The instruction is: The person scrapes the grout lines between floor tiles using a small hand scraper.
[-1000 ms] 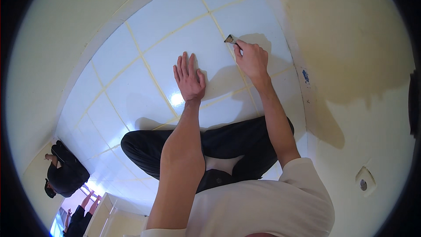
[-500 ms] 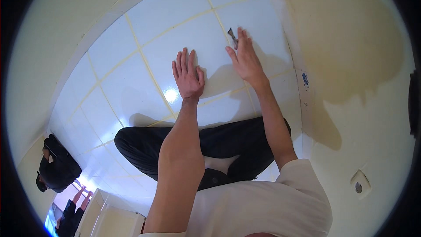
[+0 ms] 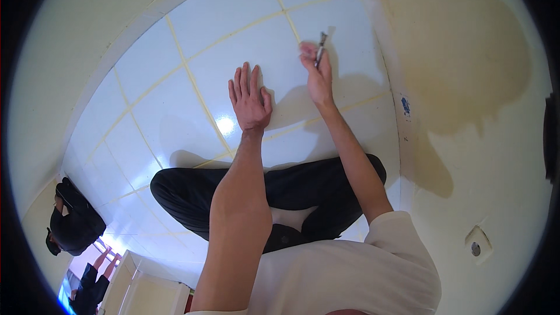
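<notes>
My left hand [image 3: 249, 100] lies flat, fingers spread, on a glossy white floor tile [image 3: 245, 64]. To its right my right hand [image 3: 317, 76] grips a thin metal tool [image 3: 321, 45], whose tip points at a yellowish grout line [image 3: 291, 23] between the tiles. I sit cross-legged on the floor in dark trousers [image 3: 280, 192] and a white shirt.
A cream wall [image 3: 484, 111] rises on the right, with a blue mark [image 3: 405, 106] at its foot and a socket [image 3: 477, 246] lower down. Another person in dark clothes [image 3: 73, 221] is at the far lower left. White tiles with yellowish joints spread around my legs.
My right hand has turned and now holds the tool upright at the joint. At 0.5 s ago its fingers lay stretched over the tool. My left hand stayed flat on the tile.
</notes>
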Demonstrator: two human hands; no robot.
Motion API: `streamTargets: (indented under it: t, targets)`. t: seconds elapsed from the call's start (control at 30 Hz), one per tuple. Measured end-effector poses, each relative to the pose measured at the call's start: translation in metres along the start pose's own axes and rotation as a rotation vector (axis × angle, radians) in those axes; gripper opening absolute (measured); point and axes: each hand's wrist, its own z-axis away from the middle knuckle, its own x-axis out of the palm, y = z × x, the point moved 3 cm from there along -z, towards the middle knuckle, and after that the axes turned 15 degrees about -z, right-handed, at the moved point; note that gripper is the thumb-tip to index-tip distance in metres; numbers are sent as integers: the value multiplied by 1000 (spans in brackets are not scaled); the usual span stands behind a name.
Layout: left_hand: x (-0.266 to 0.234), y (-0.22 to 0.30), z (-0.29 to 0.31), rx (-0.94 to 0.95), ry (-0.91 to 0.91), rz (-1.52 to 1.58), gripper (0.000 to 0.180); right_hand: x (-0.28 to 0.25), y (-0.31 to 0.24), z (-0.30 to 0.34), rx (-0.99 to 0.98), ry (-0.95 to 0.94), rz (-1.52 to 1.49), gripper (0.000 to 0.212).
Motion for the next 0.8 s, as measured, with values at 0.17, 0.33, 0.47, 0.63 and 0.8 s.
streamTargets:
  t: [0.17, 0.33, 0.47, 0.63, 0.8]
  targets:
    - [-1, -1, 0, -9, -2, 11, 58, -13, -25, -11, -127, 75, -318, 29]
    - [0, -2, 1, -7, -4, -17, 61, -8, -15, -11, 438, -123, -272, 25]
    - [-1, 2, 0, -3, -14, -18, 61, -13, -17, -16, -230, 98, -156, 22]
    - [-1, -1, 1, -3, -3, -13, 61, -21, -12, -15, 170, -154, -366, 21]
    - [0, 0, 0, 1, -3, -6, 61, -4, -17, -15, -209, 18, -79, 26]
